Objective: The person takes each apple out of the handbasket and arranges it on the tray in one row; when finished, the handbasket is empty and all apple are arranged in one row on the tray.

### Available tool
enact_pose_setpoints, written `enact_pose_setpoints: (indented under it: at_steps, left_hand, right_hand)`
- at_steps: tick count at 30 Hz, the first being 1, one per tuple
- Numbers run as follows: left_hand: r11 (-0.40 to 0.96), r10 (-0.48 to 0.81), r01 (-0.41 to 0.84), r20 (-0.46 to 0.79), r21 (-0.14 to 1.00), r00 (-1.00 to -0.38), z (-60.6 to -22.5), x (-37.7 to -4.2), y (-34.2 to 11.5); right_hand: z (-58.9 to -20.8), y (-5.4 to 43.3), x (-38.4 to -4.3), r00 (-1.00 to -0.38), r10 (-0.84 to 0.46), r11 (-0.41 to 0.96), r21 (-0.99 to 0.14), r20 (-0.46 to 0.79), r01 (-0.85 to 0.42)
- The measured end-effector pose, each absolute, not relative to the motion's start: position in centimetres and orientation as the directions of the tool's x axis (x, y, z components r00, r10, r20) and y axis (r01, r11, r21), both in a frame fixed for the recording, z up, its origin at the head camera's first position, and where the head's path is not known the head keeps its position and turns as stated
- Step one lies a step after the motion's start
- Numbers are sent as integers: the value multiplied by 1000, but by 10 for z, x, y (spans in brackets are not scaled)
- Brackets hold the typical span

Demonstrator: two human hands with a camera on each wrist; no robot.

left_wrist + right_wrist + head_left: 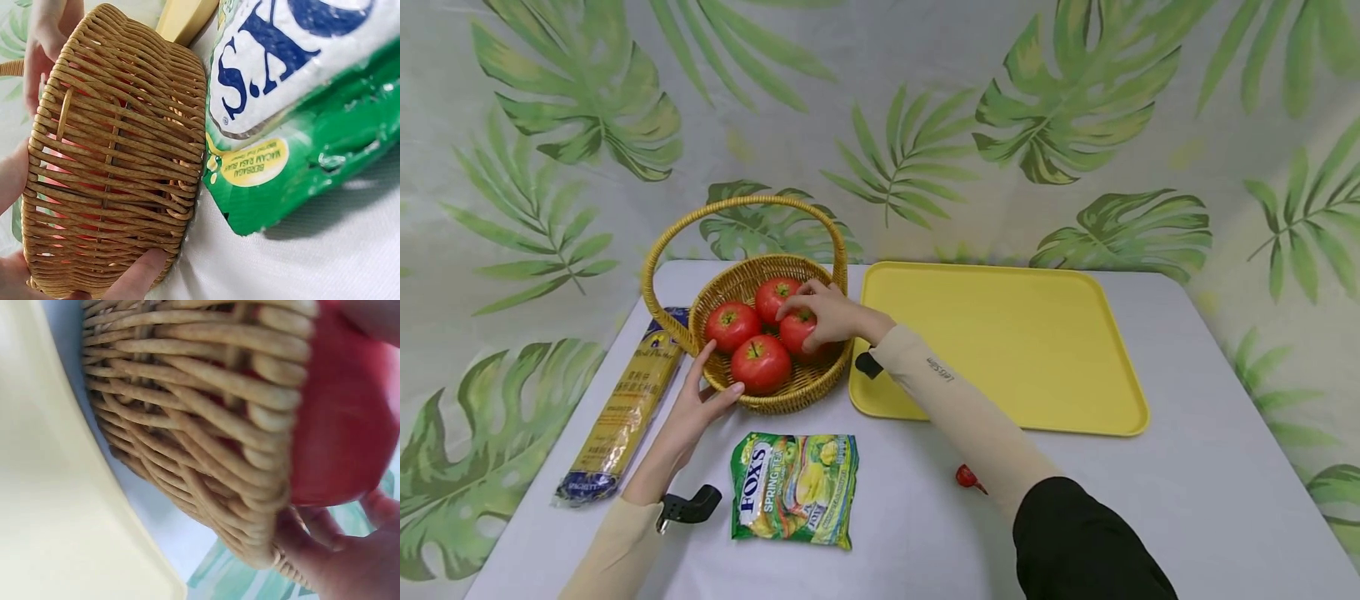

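A round wicker basket (778, 404) with a tall arched handle holds several red tomatoes (761, 364). My left hand (694, 412) grips the basket's near left side, thumb at the rim and fingers against the woven wall (119, 156). Over the basket's right side, my right hand (833, 317) curls its fingers and thumb round the rightmost tomato (796, 327), which sits inside the rim. In the right wrist view that tomato (344, 419) shows just past the basket's edge, with fingertips against it.
Right of the basket lies a yellow tray (992, 350). A long pack of spaghetti (625, 408) lies at the left, partly behind the basket. In front are a green Fox's candy bag (795, 490) and a small red item (967, 477) beside the right sleeve.
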State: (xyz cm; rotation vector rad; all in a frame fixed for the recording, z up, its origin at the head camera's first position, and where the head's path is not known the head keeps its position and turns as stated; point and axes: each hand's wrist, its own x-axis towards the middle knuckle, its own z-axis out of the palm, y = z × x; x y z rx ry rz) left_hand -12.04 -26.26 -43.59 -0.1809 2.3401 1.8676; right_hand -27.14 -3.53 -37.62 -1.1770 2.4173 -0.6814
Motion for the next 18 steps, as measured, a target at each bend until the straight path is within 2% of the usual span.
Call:
enact_pose_setpoints:
  at_steps: [6,13,18]
  left_hand:
    - [218,-6,-180,-183,959,-983,-436,-120,-262]
    - [212,5,-179,-185,961,-983,-435,-119,-262]
    - [214,3,-171,-176,962,-984,-435,-120,-262]
  right_hand:
    - [-372,-25,-272,-564,-826,432,-639,2,-636]
    - [-361,-3,-269,-624,-778,355,-764,79,-539]
    - [-357,19,-271,-651,-749,324,-790,122,-521]
